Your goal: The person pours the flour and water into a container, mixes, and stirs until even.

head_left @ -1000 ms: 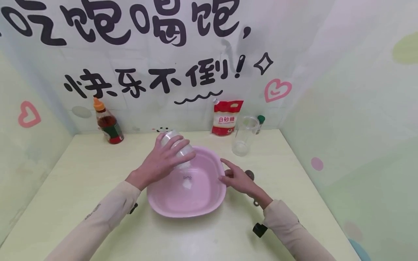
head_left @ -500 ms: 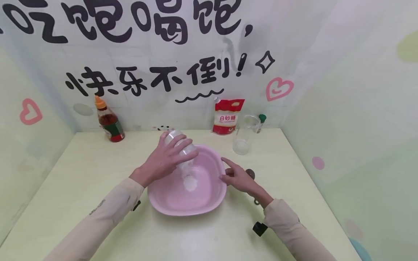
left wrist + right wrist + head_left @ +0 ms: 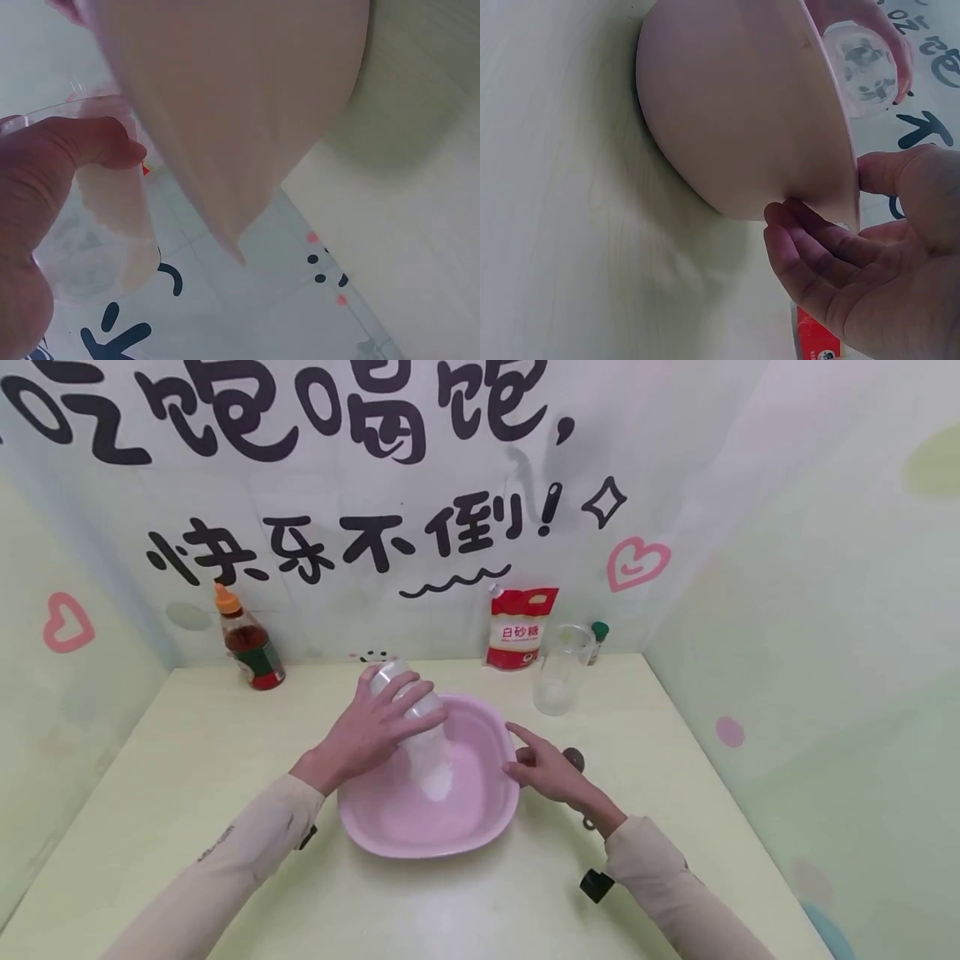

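Observation:
In the head view my left hand grips a clear plastic cup, tilted mouth-down over a pink basin. White powdery stuff streams from the cup and lies in a patch on the basin's bottom. From the left wrist, my thumb presses the side of the cup; the other fingers are mostly hidden. My right hand pinches the basin's right rim. In the right wrist view its thumb lies on the inner side of the basin, and curled fingers touch the outer wall.
At the back left stands a red sauce bottle with an orange cap. Along the back right are a red-and-white sugar pouch, a clear tall cup and a green-capped bottle. A black object shows beside the right sleeve.
White powder has begun streaming from the cup, and the white patch in the basin has grown. Both hands keep nearly the same place and hold.

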`<state>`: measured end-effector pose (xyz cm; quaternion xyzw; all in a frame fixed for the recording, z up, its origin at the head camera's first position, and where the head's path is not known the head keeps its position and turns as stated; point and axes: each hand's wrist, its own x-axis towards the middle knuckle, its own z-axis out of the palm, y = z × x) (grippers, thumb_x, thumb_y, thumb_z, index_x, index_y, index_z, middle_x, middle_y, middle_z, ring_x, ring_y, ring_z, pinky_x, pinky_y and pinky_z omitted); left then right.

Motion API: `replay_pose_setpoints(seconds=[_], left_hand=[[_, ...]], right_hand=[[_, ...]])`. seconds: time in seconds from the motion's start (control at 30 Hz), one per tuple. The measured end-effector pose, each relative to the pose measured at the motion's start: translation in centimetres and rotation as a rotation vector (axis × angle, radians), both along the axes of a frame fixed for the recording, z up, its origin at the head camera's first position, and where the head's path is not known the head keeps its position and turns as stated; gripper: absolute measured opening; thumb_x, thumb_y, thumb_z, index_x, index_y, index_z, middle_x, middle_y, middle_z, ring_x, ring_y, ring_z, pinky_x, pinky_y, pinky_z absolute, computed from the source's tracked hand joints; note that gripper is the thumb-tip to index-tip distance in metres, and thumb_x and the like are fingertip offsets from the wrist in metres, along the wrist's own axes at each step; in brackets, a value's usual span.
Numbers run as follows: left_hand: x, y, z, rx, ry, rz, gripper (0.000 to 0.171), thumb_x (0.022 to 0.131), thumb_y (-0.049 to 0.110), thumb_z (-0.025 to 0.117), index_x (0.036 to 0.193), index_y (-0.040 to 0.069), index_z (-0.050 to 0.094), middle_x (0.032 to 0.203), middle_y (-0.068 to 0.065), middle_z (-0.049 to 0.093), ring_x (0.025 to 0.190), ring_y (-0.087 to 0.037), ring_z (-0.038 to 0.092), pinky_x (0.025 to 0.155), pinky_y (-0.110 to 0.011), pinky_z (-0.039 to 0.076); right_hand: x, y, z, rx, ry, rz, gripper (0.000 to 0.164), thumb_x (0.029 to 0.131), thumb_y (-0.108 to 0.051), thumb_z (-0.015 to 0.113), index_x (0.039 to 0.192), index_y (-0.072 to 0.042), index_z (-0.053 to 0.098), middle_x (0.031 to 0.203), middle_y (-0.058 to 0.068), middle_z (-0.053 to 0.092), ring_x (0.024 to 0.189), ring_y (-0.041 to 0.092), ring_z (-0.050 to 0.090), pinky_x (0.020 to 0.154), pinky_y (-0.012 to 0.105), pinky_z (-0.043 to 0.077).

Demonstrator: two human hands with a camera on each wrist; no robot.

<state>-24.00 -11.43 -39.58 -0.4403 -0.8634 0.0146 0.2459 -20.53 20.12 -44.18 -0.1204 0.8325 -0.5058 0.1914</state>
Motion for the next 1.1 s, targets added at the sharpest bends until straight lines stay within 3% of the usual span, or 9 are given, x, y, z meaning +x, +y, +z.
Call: replay_pose_setpoints(seconds=[0.3,0.73,1.1], left_hand=[[0.07,-0.24,-0.49,0.018,0.012,-0.014,0.081,0.071,0.014,0.089,0.14,0.038,0.052,0.145,-0.01,0.051,0.138,-0.033,0.039,0.111,-0.07,0.021],[0.56,0.04,0.29,0.033,0.015,-0.015,0.081,0.071,0.016,0.09,0.139,0.038,0.052,0.147,-0.009,0.05,0.139,-0.033,0.037,0.112,-0.069,0.021],[0.64,0.16,-0.42,0.064,0.03,-0.002,0.084,0.066,0.021,0.093,0.138,0.036,0.053,0.143,-0.009,0.051,0.136,-0.033,0.039,0.109,-0.069,0.025]], right_hand=[[0.31,-0.18,-0.48,-0.005,-0.031,-0.001,0.074,0.099,-0.017,0.06,0.16,-0.012,0.02,0.121,0.023,0.069,0.094,0.026,0.074,0.085,0.042,0.06],[0.22,-0.21,-0.45,-0.008,-0.025,-0.006,0.074,0.098,-0.017,0.06,0.16,-0.012,0.02,0.12,0.023,0.069,0.092,0.026,0.074,0.085,0.042,0.06],[0.31,-0.31,-0.47,0.0,-0.024,-0.007,0.073,0.098,-0.017,0.061,0.16,-0.012,0.021,0.119,0.023,0.07,0.091,0.026,0.074,0.085,0.042,0.06]])
